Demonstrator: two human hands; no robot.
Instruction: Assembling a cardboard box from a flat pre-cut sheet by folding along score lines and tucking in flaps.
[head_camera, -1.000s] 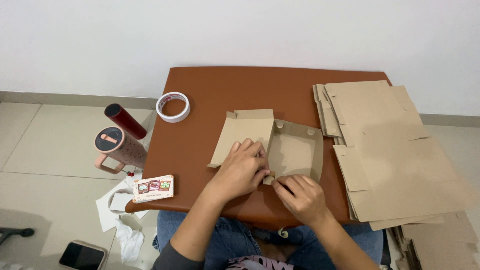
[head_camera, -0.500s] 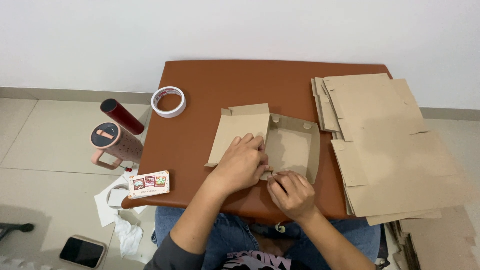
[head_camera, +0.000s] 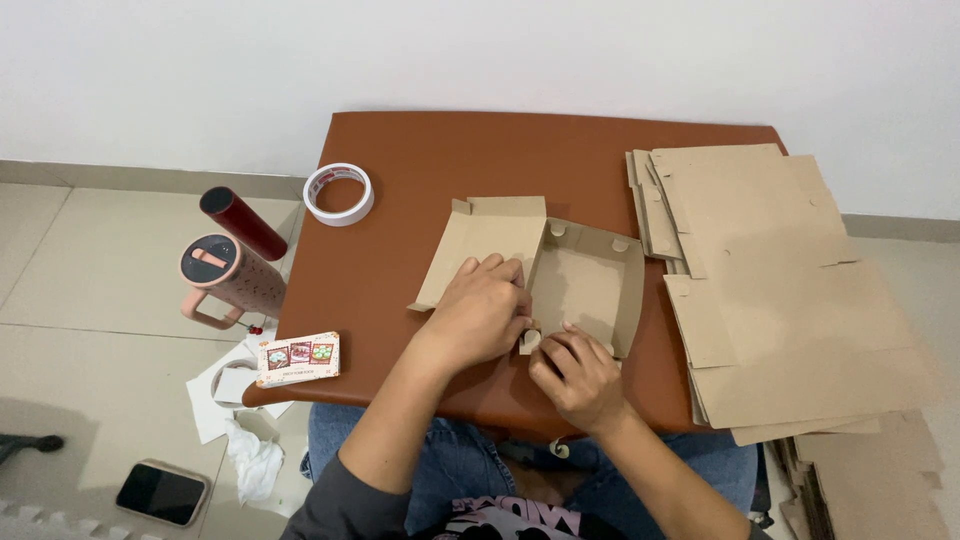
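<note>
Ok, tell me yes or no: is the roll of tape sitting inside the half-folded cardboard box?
No, the roll of tape lies on the brown table near its far left corner, apart from the cardboard box.

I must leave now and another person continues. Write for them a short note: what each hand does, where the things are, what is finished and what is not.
Left hand: palm down on the half-folded brown cardboard box, at its near-left corner.
Right hand: fingers pinching the box's near wall.
Things: box at the middle of the brown table; stack of flat cardboard sheets on the table's right side; white tape roll at the far left corner, untouched.
Done: far and right walls stand up.
Left: near wall not yet fixed; lid flap lies open to the left.
</note>
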